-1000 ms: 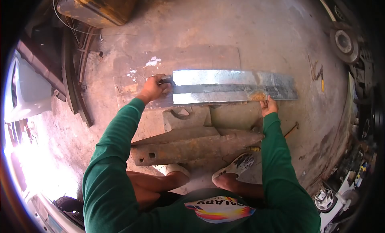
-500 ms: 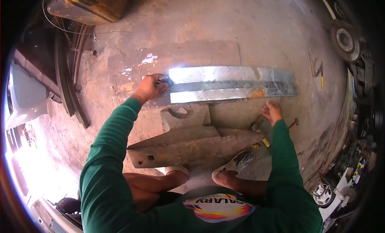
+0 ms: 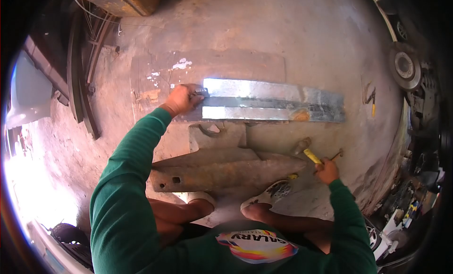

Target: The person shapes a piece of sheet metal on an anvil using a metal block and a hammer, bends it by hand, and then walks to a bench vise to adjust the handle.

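Note:
My right hand [image 3: 327, 171] is closed around the yellow handle of a hammer [image 3: 311, 155]. The hammer's head points up and left, close to the floor beside the anvil's tip. My left hand [image 3: 181, 99] pinches a small dark metal piece [image 3: 202, 91] against the left end of a long shiny sheet-metal strip [image 3: 255, 87]. A dark groove runs along the strip, with a brownish spot near its right end. Between my feet and the strip lies a large rusty anvil [image 3: 212, 172] on its side.
A flat brown board [image 3: 236, 62] lies under the strip. Another hammer [image 3: 337, 154] rests just beyond my right hand. A yellow-handled tool [image 3: 373, 109] lies farther right, near a brake disc [image 3: 406, 66]. Curved metal bars [image 3: 75, 76] stand at left.
My right hand has moved down from the strip's edge and taken hold of the yellow-handled hammer. My left hand stays at the strip's left end. The view has shifted slightly.

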{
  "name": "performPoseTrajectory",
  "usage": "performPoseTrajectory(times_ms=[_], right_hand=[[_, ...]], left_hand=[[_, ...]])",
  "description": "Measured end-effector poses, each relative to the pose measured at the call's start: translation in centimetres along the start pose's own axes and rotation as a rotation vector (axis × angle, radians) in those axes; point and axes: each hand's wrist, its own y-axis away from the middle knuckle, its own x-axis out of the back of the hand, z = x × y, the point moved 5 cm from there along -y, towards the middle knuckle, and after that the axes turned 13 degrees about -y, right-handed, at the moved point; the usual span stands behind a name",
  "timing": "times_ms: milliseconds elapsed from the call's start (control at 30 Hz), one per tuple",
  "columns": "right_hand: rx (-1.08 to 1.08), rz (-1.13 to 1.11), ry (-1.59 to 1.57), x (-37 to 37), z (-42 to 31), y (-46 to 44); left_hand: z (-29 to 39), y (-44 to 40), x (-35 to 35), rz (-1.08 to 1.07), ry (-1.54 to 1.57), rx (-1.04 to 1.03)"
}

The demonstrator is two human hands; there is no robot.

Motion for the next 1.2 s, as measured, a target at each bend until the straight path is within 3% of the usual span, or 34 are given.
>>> performPoseTrajectory(times_ms=[67,133,167,233,300,400,433,467,533,600,667,700,767,833,900,1033,1100,1133,1200], right_hand=[[0.014,-0.008,0.005,3.7,-3.1,1.4],[0.311,0.111,-0.010,6.6,-8.1,1.6],[0.333,0.115,0.011,7.0,-10.6,1.5],[0.494,0.145,-0.272,7.5,-19.3,1.7],[0.596,0.040,-0.547,7.7,-27.5,3.0],[1.089,0.079,-0.725,11.1,-40.2,9.3],[1.281,0.107,-0.803,11.5,-42.7,10.5],[1.268,0.096,-0.801,10.1,-44.0,10.0],[1.643,0.063,-0.947,7.9,-45.6,9.7],[1.487,0.399,-0.381,1.5,-41.5,3.9],[1.012,0.014,0.017,-4.5,-41.4,-2.6],[1.007,0.033,0.009,-4.5,-41.0,-2.6],[0.760,-0.026,0.027,-4.1,-40.3,-4.9],[0.777,-0.037,-0.104,-4.0,-37.8,-4.6],[0.740,0.015,-0.205,-1.6,-38.2,-5.4],[0.762,0.028,-0.461,4.7,-42.0,-0.3],[0.879,-0.102,-0.901,7.6,-44.9,3.9],[0.866,-0.103,-0.906,6.9,-44.9,3.5],[1.348,-0.116,-1.051,5.8,-45.4,4.4]], left_hand=[[0.3,-0.1,0.3,-0.006,-0.069,-0.029],[-0.8,-0.4,-0.3,-0.005,-0.155,-0.005],[-1.5,-0.3,-1.0,-0.045,-0.243,0.011],[0.6,0.0,0.7,-0.064,-0.163,0.057],[0.8,0.1,0.8,-0.023,-0.206,-0.051],[0.2,0.0,0.4,-0.006,-0.199,-0.058],[0.1,0.0,0.1,-0.004,-0.177,-0.065],[0.4,0.3,0.4,-0.011,-0.168,-0.007],[-0.6,0.1,-0.5,-0.026,-0.178,-0.016],[-0.7,-0.4,-0.2,-0.035,-0.194,-0.048],[0.2,-0.2,0.5,-0.076,-0.247,-0.036],[0.3,-0.3,0.7,-0.076,-0.257,-0.053],[-0.6,-0.2,1.5,-0.018,-0.152,-0.025],[0.1,0.2,0.2,0.014,-0.126,-0.164],[-0.5,-0.3,0.4,0.000,-0.190,0.003],[0.7,-1.8,-1.9,0.039,-0.198,-0.060],[0.4,-2.1,-2.3,0.054,-0.169,-0.114],[0.5,-1.8,-2.3,0.080,-0.145,-0.161],[0.9,-1.6,-1.9,0.062,-0.151,-0.132]])
